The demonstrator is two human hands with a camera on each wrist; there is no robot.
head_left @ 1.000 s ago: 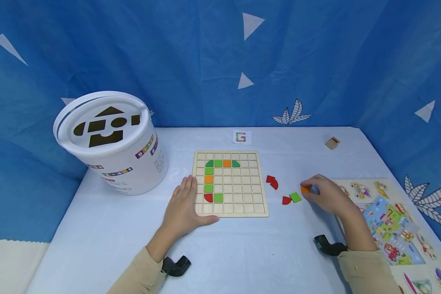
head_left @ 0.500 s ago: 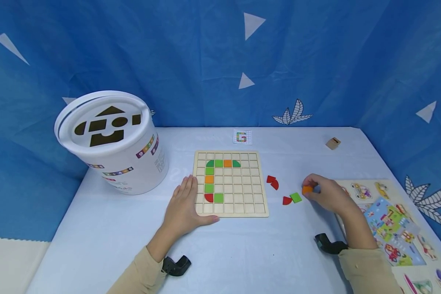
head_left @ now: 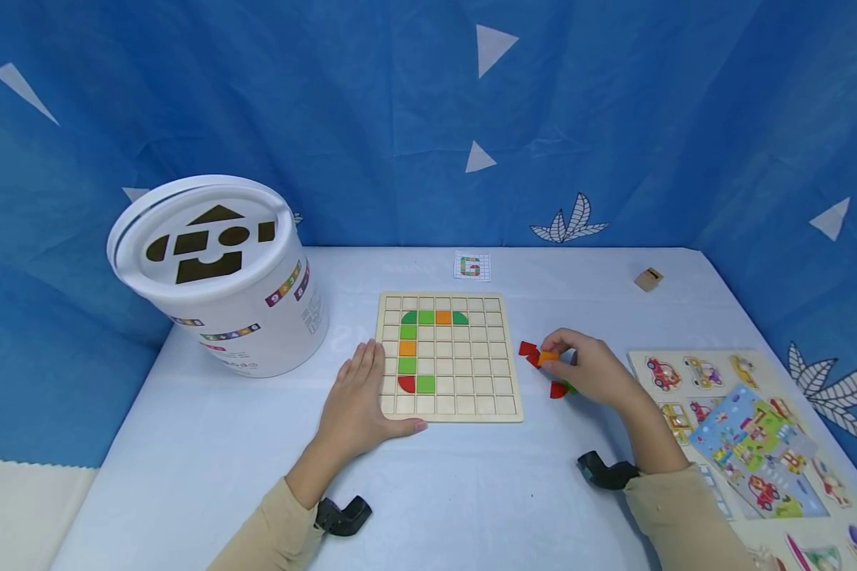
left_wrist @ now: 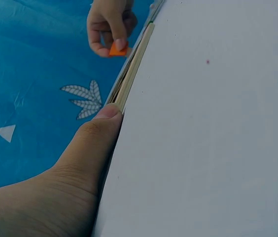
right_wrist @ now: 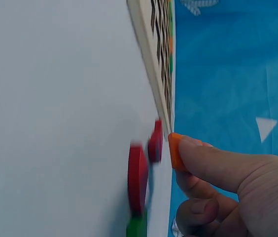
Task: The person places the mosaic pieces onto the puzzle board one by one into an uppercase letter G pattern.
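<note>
My right hand (head_left: 589, 369) pinches an orange square tile (head_left: 548, 358) between thumb and fingertips, held up over the loose pieces in the head view. The right wrist view shows the orange tile (right_wrist: 177, 150) under the thumb. My left hand (head_left: 357, 392) lies along the left side of the wooden grid board (head_left: 474, 404), fingers straight and thumb at its front edge. On the board, green, orange and red tiles form a bent line. Red pieces (head_left: 528, 348) lie right of the board. A red quarter-round piece (head_left: 558, 389) sits by a green tile (head_left: 571, 388) partly hidden by my hand.
A small pattern card (head_left: 472, 266) lies behind the board. A white bucket (head_left: 286, 333) with shape cutouts in its lid stands at left. Picture puzzle boards (head_left: 750, 468) cover the right side; a small brown block (head_left: 648, 278) is at back right.
My right hand has carried the orange tile left, from beside the green tile to over the red pieces near the board. The left hand stays in place.
</note>
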